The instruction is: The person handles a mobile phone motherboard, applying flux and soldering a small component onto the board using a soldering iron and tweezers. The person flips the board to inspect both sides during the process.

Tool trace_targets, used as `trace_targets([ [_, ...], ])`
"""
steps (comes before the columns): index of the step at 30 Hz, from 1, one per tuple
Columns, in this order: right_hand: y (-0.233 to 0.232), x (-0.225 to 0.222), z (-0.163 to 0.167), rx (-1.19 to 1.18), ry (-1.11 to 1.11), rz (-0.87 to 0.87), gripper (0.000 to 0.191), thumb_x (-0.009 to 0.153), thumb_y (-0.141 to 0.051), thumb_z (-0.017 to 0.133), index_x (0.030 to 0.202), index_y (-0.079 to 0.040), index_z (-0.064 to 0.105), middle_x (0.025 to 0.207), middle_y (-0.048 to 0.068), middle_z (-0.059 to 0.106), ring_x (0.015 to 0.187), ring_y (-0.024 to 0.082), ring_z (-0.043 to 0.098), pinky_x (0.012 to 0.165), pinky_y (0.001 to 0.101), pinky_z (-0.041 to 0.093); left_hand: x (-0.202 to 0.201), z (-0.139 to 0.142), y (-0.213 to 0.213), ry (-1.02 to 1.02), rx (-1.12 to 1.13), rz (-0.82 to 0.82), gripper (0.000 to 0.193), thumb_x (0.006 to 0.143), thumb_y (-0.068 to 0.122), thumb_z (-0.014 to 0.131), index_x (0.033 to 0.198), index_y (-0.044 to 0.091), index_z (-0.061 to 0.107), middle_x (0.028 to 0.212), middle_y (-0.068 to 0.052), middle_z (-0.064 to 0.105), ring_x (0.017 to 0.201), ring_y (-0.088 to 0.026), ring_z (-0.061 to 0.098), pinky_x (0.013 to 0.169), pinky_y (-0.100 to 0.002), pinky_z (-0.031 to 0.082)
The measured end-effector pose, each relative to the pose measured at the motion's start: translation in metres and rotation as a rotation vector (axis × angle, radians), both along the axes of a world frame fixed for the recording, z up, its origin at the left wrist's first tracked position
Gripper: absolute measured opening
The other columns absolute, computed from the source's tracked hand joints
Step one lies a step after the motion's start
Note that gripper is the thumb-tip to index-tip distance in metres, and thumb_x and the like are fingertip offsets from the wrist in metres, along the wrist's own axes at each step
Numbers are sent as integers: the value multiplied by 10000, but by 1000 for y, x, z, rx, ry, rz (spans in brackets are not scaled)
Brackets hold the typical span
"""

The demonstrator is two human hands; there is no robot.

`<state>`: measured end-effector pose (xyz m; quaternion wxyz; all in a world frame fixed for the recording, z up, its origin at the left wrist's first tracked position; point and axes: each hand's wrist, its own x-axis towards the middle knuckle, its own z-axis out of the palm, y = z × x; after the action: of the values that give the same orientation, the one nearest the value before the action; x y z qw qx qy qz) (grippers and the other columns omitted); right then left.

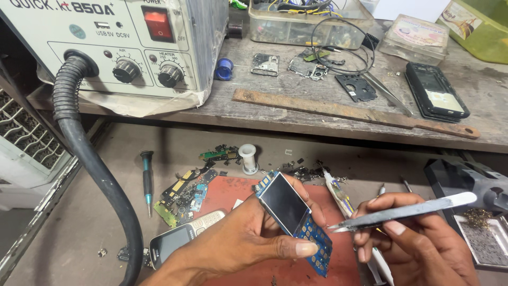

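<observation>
Low over the red mat (pixel 233 193), near the front of the worktop (pixel 106 212), one phone board (pixel 293 214) is held up at a tilt. It has a dark shiny screen on its upper part and a blue keypad part with small gold dots on its lower part. The left hand (pixel 238 241) has its grip clamped on the phone board, thumb on the blue part and fingers behind. The right hand (pixel 413 241) has its grip clamped on one pair of silver tweezers (pixel 402 212). The tweezer tips point at the blue edge of the board and sit just beside it; I cannot tell if they touch.

Two whole phones lie under the left wrist: one pale keypad phone (pixel 203 220) and one dark phone (pixel 169 243). Near them is a small heap of circuit bits (pixel 188 193). One screwdriver (pixel 147 180) lies apart on the left. One white solder spool (pixel 247 158) stands behind the mat.

Up on the shelf (pixel 264 106) sits one hot air machine (pixel 121 42) with two knobs, one red switch and one black hose (pixel 90 164). One long wooden strip (pixel 349 112) and one black phone frame (pixel 436 90) lie there too.
</observation>
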<state>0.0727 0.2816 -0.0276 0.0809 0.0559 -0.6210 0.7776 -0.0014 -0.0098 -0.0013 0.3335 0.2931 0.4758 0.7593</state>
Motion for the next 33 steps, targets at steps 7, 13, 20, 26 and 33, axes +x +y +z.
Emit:
trace_targets([
  [7,0,0,4,-7,-160,-79,306,1094,-163,430,1183,102,553,964,296,627,800,304,661,605,434,567,4,-2,5,-24,25,10,587,858,120,811,1338,74,476,1174,-53,628,1100,-133,624,980,-319,516],
  [13,9,4,-3,-53,-161,61,389,1218,-291,428,1011,31,505,904,238,573,642,232,584,504,328,497,0,-8,11,-14,55,123,435,831,97,854,1147,33,563,998,-16,676,953,-93,651,845,-270,542],
  [20,2,-4,-10,171,-356,48,376,1091,-286,482,1130,46,652,822,162,616,600,188,610,468,292,482,-6,-9,12,54,-48,311,353,797,87,897,1057,30,664,818,29,666,720,-9,588,619,-201,490],
  [26,-12,-7,-17,177,-388,151,334,1061,-229,539,1182,57,660,790,117,649,563,123,586,435,232,433,-2,0,11,-8,-41,218,373,857,111,826,1183,10,675,868,-21,742,685,13,620,547,-160,427],
  [33,-12,-12,-18,284,-397,126,330,1047,-257,559,1075,45,689,788,111,682,573,129,638,459,248,493,0,5,8,7,-127,174,378,968,187,696,1287,-7,643,810,-39,714,519,-10,549,382,-171,382],
])
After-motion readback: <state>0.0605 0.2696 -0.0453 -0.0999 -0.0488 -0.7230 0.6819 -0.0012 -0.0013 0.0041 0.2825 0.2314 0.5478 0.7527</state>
